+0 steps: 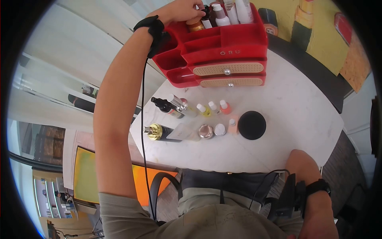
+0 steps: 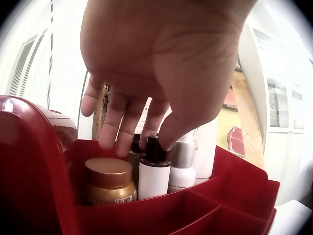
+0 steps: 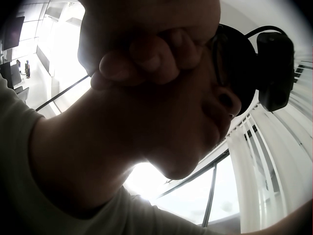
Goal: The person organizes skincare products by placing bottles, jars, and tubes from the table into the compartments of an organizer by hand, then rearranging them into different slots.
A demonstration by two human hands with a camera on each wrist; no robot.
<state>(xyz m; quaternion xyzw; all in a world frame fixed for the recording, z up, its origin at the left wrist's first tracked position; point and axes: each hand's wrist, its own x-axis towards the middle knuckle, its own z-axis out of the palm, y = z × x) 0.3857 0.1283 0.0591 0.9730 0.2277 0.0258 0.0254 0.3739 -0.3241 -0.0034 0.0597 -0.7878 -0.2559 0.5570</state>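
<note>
My left hand (image 1: pixel 181 11) reaches over the back compartment of a red organizer (image 1: pixel 243 38). Thumb and forefinger pinch the dark cap of a small white-labelled bottle (image 2: pixel 154 179), which stands among other containers there. Beside it are a gold jar (image 2: pixel 110 178) with a brownish lid and a white bottle (image 2: pixel 182 174) with a silvery collar. The other left fingers hang down behind the cap. At the table's near right edge rests my right hand (image 1: pixel 301 160), holding nothing; its fingers (image 3: pixel 151 61) are curled in toward the palm in the right wrist view.
On the white table (image 1: pixel 302 103) stand a black round container (image 1: pixel 252 125), several nail polish bottles (image 1: pixel 225 106), a black-and-gold pump bottle (image 1: pixel 157 132), a dark dropper bottle (image 1: pixel 167 106) and a pale tube (image 1: pixel 181 132). A black cable (image 1: pixel 144 119) hangs from the left wrist.
</note>
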